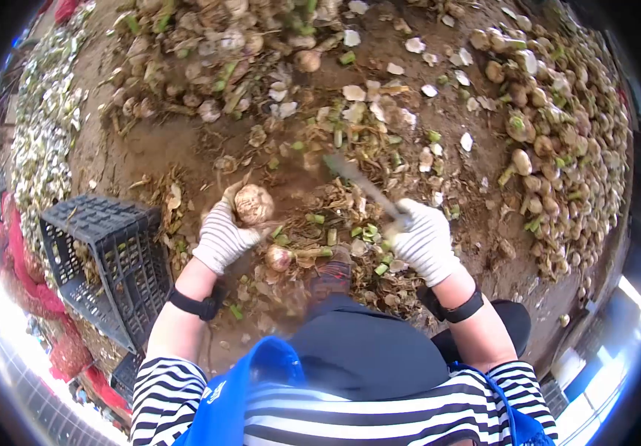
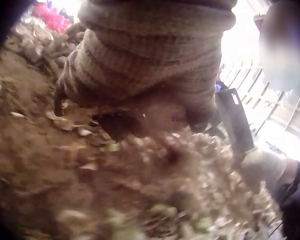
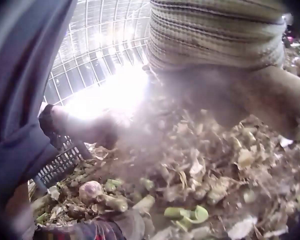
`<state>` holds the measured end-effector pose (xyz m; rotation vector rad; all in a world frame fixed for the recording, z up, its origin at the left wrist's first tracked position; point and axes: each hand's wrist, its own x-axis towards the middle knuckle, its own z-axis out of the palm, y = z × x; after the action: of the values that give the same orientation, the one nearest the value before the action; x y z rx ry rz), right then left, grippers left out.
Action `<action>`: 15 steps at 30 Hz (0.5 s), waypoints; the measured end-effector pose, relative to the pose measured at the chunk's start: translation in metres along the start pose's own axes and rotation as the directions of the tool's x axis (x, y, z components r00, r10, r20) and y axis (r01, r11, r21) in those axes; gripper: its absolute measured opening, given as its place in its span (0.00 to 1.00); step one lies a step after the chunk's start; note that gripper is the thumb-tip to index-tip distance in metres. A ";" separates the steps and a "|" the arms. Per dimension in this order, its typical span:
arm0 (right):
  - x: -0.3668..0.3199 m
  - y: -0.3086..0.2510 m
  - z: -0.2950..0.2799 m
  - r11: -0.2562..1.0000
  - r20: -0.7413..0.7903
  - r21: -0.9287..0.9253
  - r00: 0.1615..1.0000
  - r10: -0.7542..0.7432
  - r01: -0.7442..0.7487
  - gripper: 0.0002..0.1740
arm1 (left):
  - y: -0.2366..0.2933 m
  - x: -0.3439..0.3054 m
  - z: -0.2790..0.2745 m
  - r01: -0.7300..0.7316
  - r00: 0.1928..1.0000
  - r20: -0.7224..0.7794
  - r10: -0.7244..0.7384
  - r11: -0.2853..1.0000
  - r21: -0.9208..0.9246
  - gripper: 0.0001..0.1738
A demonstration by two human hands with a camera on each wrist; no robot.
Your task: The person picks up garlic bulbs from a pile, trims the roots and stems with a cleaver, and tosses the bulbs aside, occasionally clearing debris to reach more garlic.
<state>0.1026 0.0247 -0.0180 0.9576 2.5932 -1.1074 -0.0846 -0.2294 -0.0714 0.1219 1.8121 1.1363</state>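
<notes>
My left hand [image 1: 225, 236], in a striped white knit glove, holds a round garlic bulb [image 1: 253, 204], with the thumb on its near side. A knife [image 1: 371, 187] is gripped in my right hand [image 1: 424, 239], gloved alike; its blade points up and left, apart from the bulb. Seen from the left wrist, the glove [image 2: 145, 60] fills the top and the broad knife blade [image 2: 235, 120] stands at the right. The right wrist view is blurred around the glove [image 3: 215, 37]. Another garlic bulb [image 1: 279, 258] with its stem lies on the ground below the left hand.
A black plastic crate [image 1: 105, 260] lies on its side at the left. Garlic piles stand at the back [image 1: 216, 52] and right [image 1: 558, 149]. Cut stems [image 1: 331, 236] and dry skins [image 1: 354, 93] litter the dirt. Red net sacks [image 1: 68, 349] lie beyond the crate.
</notes>
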 end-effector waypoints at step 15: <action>-0.006 -0.033 -0.027 0.921 0.136 -0.248 0.952 -0.275 0.302 0.12 | 0.068 0.002 0.114 -0.044 0.939 0.197 0.283 0.665 -0.745 0.23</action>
<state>0.0897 0.0232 0.0233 0.4592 2.7676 -0.8053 -0.0250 -0.1168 -0.0345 -0.0219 0.9746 1.8009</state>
